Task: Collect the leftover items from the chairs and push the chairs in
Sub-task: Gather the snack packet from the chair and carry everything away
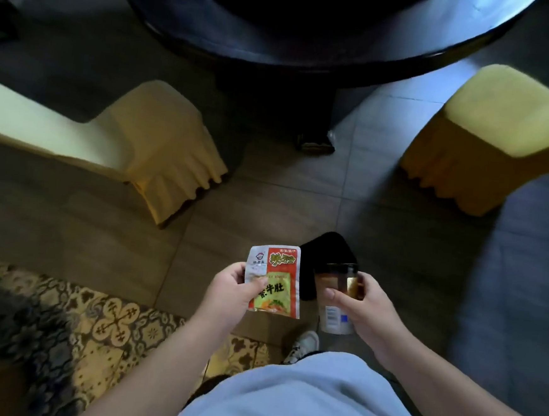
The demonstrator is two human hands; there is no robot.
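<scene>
Left hand (pixel 232 290) pinches a snack packet (pixel 275 280); right hand (pixel 365 305) grips a cup (pixel 336 298); both fingers clasped. Collection appears done. Chairs at ten o'clock (pixel 147 138) and two o'clock (pixel 489 126) stand clear of the desk (pixel 279 44), not yet pushed in.

red snack packet (pixel 275 280), cup (pixel 336 298); yellow-covered chairs (pixel 153 139) apart

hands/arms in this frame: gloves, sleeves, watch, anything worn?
Both hands are bare: no gloves, rings or watch visible on the left hand or the right hand. Both forearms are uncovered up to the frame edge, so no sleeve shows. The only clothing in view is a light blue garment at the torso and a white patterned shoe.
</scene>
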